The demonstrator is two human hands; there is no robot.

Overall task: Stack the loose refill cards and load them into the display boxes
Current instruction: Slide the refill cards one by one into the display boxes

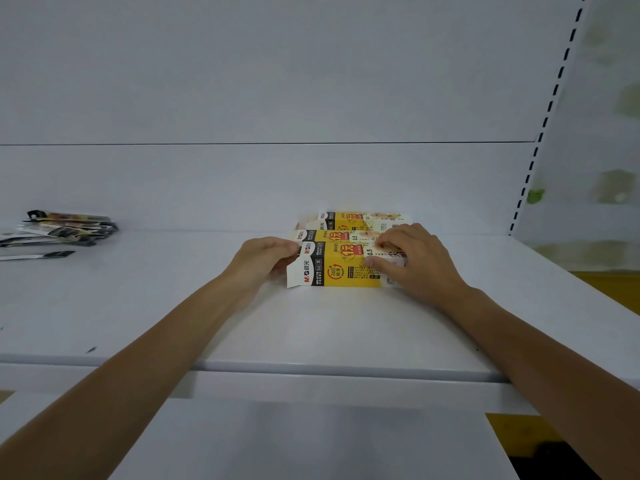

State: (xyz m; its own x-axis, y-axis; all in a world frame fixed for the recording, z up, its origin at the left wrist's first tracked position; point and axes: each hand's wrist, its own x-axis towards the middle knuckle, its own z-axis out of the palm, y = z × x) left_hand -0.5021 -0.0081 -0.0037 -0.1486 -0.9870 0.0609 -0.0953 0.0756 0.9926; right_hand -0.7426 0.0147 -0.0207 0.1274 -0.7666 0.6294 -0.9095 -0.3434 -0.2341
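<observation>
— Which step?
— Readying the box on the shelf: left hand and right hand grip its ends.
— Next?
— Probably fetch the cards, loose at far left, and stack them squarely.

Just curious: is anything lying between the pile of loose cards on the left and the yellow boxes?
Nothing visible. Only bare shelf separates the loose cards from the nearest box, which the left hand and right hand both hold.
</observation>
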